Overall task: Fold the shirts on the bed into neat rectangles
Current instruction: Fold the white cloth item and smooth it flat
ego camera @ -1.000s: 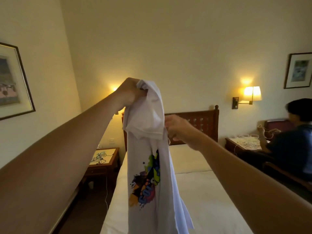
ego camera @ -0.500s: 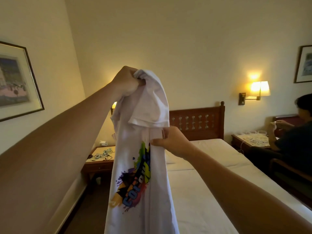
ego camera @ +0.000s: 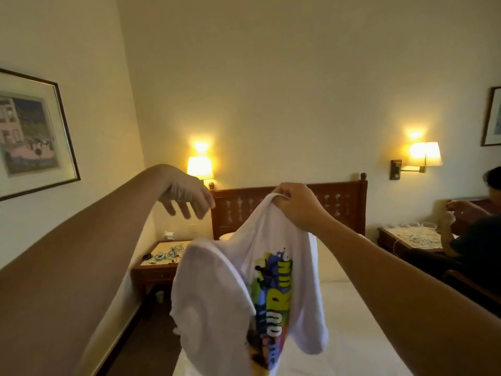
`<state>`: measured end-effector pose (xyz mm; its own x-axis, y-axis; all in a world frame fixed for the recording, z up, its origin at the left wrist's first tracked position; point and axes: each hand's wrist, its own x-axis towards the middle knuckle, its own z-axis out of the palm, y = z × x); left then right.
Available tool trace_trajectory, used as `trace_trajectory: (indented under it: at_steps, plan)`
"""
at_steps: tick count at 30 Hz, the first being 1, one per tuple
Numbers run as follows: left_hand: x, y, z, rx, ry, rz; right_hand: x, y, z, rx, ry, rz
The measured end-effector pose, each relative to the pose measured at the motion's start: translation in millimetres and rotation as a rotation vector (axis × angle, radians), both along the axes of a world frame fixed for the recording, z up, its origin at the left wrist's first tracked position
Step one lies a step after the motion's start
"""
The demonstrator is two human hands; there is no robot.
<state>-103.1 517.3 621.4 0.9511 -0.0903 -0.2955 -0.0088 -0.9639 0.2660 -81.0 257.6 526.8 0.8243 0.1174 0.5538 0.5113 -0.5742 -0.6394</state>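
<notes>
A white T-shirt [ego camera: 273,240] with a colourful print hangs in the air above the white bed [ego camera: 347,308]. My right hand [ego camera: 298,207] pinches its top edge and holds it up. Part of the shirt sags and billows at the lower left, blurred by motion. My left hand [ego camera: 187,196] hovers to the left of the shirt, fingers spread and hanging down, touching nothing. The shirt's lower end runs out of view at the bottom.
A wooden headboard [ego camera: 341,204] stands behind the bed. A nightstand [ego camera: 162,264] with cables sits at the left, beside the wall. A seated person [ego camera: 471,240] is at a second nightstand [ego camera: 406,237] on the right. Two wall lamps are lit.
My left hand has let go of the shirt's top and opened. My right hand has taken hold of the shirt and lifted it, and the released part has dropped to the lower left.
</notes>
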Motion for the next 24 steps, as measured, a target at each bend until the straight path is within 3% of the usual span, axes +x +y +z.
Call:
trace_trajectory:
  at_steps: [3, 6, 10, 13, 15, 19, 24]
  plan:
    - [-3.5, -31.5, -28.1, -0.215, -0.056, -0.075, -2.5, 13.6, 17.6, -0.230, -0.051, 0.031]
    - [2.3, -66.9, -66.3, -0.289, -0.230, -0.131, -3.8, 20.2, 28.7, -0.243, -0.081, 0.059]
    - [14.2, -90.9, -98.4, -0.555, -0.474, -0.053, -3.5, 9.0, 39.3, -0.370, -0.126, -0.010]
    - [13.9, -98.6, -97.8, -0.611, -0.601, 0.024, -4.8, -13.3, 43.0, -0.464, -0.125, -0.078]
    - [13.8, -101.1, -93.4, -0.455, -0.713, -0.005, -6.7, -30.2, 41.0, -0.559, -0.110, -0.115]
    - [16.4, -103.2, -88.4, 0.091, -0.938, -0.039, -7.4, -58.9, 12.0, -0.732, -0.097, -0.178]
    - [22.2, -102.6, -85.1, 0.368, -0.971, -0.014, 2.5, -92.8, -38.7, -0.647, 0.059, -0.177]
